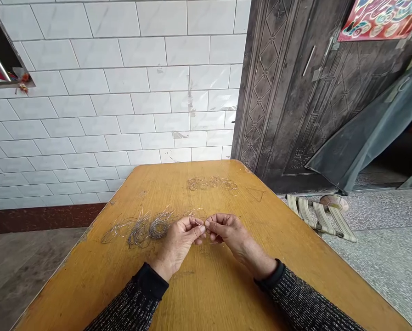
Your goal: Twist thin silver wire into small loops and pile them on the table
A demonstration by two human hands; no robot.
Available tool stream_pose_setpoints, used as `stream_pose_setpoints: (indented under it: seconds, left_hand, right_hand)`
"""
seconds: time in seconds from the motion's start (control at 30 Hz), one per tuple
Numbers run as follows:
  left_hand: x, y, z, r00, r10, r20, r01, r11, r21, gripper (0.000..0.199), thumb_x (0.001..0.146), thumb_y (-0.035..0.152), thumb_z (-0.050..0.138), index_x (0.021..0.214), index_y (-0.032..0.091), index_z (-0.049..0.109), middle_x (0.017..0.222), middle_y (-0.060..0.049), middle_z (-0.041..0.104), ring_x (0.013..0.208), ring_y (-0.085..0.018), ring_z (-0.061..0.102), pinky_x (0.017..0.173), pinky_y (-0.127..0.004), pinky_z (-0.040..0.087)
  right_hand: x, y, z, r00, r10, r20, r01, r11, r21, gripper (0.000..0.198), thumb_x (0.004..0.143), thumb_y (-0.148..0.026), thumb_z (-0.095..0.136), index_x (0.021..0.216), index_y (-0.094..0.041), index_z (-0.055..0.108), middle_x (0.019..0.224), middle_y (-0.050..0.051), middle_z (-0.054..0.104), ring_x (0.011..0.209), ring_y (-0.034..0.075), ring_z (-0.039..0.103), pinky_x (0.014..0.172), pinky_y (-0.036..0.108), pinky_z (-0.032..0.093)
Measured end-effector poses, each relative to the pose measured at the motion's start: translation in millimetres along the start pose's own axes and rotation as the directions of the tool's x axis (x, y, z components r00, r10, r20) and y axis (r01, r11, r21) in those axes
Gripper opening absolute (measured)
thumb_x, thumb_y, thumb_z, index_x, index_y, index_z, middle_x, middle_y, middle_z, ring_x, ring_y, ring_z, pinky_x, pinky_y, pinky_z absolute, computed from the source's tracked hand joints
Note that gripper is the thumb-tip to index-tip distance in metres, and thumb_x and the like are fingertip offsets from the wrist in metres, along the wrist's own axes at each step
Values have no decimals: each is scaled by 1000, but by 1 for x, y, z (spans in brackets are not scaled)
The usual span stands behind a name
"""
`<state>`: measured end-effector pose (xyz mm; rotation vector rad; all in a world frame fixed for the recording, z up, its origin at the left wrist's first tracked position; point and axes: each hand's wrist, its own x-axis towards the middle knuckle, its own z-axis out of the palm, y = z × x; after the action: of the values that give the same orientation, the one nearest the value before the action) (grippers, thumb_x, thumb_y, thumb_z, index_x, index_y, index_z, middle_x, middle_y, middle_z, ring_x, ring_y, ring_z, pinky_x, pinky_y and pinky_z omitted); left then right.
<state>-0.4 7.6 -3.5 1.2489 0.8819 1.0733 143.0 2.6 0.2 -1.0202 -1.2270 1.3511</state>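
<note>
My left hand and my right hand meet over the middle of the wooden table, thumbs and fingertips pinched close together. Between them runs a thin wire, part of it arching up above the fingertips. Most of the wire is hidden by the fingers. Left of my left hand lies a tangled pile of coiled grey wire, with a tighter round coil at its right end. Farther back on the table is a group of thin, loosely looped wires.
A single bent wire lies near the table's right edge. White tiled wall stands beyond the table's far end. To the right are a dark carved door, a grey curtain and a low strapped stool on the floor.
</note>
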Motion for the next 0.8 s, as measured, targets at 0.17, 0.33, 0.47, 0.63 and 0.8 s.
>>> stream_pose_setpoints:
  seconds: [0.17,0.33,0.47,0.63,0.8]
  left_hand:
    - [1,-5,-2,999,-49,20,51,991,-125,17,67,27,66,74,14,58,64,0,58,59,-8,51,56,-21,38]
    - [0,-3,-1,996,-79,30,83,977,-198,20,63,27,70,71,14,57,65,0,57,60,-9,52,57,-22,39]
    - [-1,-3,1,993,-113,36,119,951,-285,24,59,27,73,71,14,57,67,0,56,62,-9,52,54,-20,36]
    - [1,-4,0,995,-103,-13,93,941,-324,22,57,23,74,68,13,57,64,2,54,56,-5,47,49,-17,31]
    - [3,-2,-1,996,-55,-69,31,949,-314,21,57,22,73,66,13,56,64,2,54,58,-7,49,53,-19,33]
  right_hand:
    - [-3,-2,1,999,-2,47,1,1000,23,32,61,-45,67,65,-14,57,52,-2,55,43,5,45,42,17,33]
    - [-2,-2,1,999,-40,3,40,999,-1,31,61,-45,67,67,-15,60,54,-2,55,48,7,46,44,18,34]
    - [-2,-1,1,998,-55,-2,55,998,5,28,59,-42,70,66,-16,62,59,0,58,54,9,50,47,19,34]
    - [-3,-4,-2,999,-22,37,21,1000,18,34,63,-49,64,64,-15,59,61,0,55,54,8,48,46,18,35]
    - [-4,-6,-4,996,9,91,-4,998,-55,37,64,-50,63,61,-15,54,55,-2,53,45,6,45,42,18,33]
